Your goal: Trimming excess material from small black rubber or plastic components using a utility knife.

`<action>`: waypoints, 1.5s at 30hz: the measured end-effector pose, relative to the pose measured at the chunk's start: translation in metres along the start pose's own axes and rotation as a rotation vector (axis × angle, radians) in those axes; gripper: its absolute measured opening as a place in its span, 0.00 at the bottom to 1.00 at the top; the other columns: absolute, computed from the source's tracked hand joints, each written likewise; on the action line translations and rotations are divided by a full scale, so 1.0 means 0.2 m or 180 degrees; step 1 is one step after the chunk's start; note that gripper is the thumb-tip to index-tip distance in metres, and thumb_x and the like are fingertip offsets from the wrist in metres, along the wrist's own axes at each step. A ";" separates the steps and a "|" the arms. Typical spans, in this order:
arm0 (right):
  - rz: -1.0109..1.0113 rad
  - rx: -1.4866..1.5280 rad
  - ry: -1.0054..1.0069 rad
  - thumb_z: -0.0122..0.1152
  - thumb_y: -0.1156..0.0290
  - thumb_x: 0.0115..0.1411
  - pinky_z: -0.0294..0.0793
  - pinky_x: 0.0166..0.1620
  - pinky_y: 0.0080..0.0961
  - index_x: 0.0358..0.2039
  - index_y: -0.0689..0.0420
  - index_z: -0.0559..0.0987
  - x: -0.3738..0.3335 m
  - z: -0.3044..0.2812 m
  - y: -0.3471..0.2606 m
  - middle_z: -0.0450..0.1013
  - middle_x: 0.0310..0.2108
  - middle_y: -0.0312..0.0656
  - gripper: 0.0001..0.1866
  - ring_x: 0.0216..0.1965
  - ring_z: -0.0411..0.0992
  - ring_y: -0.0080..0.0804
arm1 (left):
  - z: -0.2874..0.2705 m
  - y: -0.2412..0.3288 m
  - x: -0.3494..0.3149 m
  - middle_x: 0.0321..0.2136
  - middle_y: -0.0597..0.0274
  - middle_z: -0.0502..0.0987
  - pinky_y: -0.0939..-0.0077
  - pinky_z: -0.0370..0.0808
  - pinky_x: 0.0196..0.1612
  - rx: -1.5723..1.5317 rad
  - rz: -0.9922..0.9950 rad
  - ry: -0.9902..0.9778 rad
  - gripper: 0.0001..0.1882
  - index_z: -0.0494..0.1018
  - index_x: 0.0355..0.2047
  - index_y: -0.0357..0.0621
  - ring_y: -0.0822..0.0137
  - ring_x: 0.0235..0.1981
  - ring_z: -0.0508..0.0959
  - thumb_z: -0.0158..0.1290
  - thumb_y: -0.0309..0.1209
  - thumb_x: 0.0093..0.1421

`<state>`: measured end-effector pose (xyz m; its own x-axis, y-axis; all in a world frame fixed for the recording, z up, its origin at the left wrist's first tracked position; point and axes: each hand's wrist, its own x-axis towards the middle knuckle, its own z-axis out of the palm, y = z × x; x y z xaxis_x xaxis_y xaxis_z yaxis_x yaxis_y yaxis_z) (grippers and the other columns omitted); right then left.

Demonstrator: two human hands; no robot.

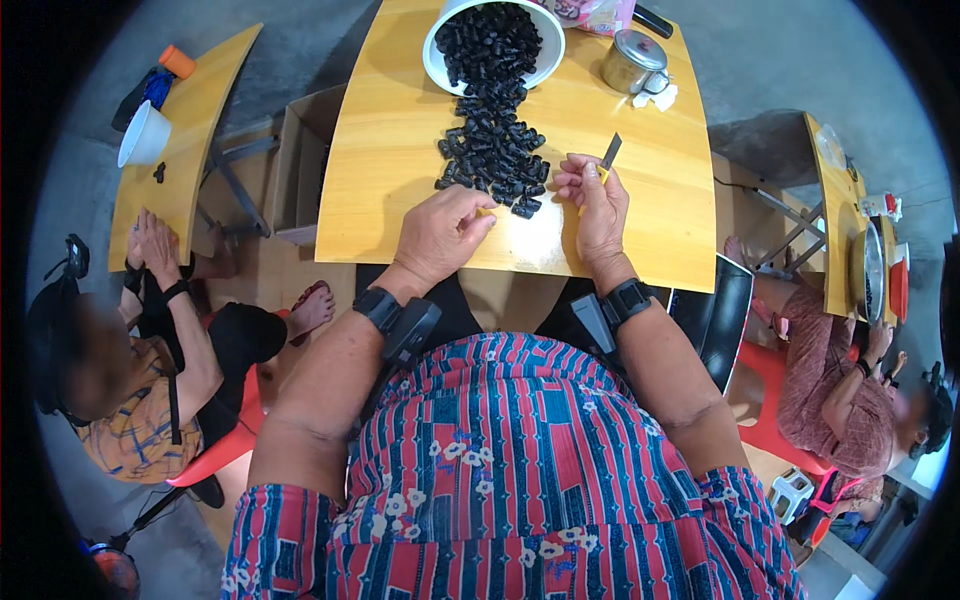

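Small black molded plastic parts (497,150) lie in a long heap down the middle of my table. They spill from a tipped white bucket (555,50) at the far edge. My left hand (440,235) is at the near end of the heap, its fingers curled and pinched together; what lies in the pinch is too small to make out. To the right of the heap, my right hand (600,212) is closed around a knife (611,152), its dark blade pointing up and away, with a bit of yellow handle showing among the fingers.
A lidded metal mug (634,62) stands at the far right beside crumpled white tissue (660,95). Behind it is a pink package (590,14). A cardboard box (302,165) stands left of the table. Other people sit at side tables left and right.
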<state>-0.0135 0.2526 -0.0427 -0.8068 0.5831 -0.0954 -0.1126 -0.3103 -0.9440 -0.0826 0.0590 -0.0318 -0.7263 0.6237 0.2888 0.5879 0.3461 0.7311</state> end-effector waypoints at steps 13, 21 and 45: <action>0.0046 0.0187 -0.0223 0.47 0.68 0.65 0.69 0.36 0.19 0.42 0.64 0.73 -0.03 -0.03 0.01 0.71 0.36 0.41 0.13 0.33 0.69 0.22 | 0.09 0.10 0.00 0.23 0.63 0.70 0.74 0.70 0.25 0.0266 0.0084 -0.0189 0.13 0.73 0.37 0.49 0.65 0.22 0.73 0.59 0.29 0.49; 0.0060 0.0012 -0.0305 0.47 0.66 0.65 0.69 0.35 0.19 0.42 0.64 0.73 -0.05 -0.05 0.00 0.71 0.36 0.41 0.14 0.31 0.69 0.21 | 0.09 0.11 0.00 0.31 0.62 0.74 0.67 0.73 0.32 0.0566 -0.0166 -0.0455 0.14 0.71 0.40 0.52 0.57 0.32 0.76 0.55 0.35 0.53; 0.0462 -0.1240 -0.1091 0.58 0.74 0.58 0.71 0.41 0.17 0.40 0.60 0.78 -0.34 0.04 -0.17 0.74 0.34 0.32 0.09 0.37 0.69 0.17 | -0.01 0.14 -0.17 0.24 0.69 0.73 0.87 0.65 0.24 -0.2100 -0.1441 -0.0616 0.08 0.72 0.34 0.37 0.82 0.21 0.66 0.48 0.30 0.63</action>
<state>0.0416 0.2174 -0.0013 -0.9485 0.2563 -0.1865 0.1850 -0.0300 -0.9823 -0.0425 0.0455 -0.0201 -0.7333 0.6533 -0.1886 -0.1210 0.1475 0.9816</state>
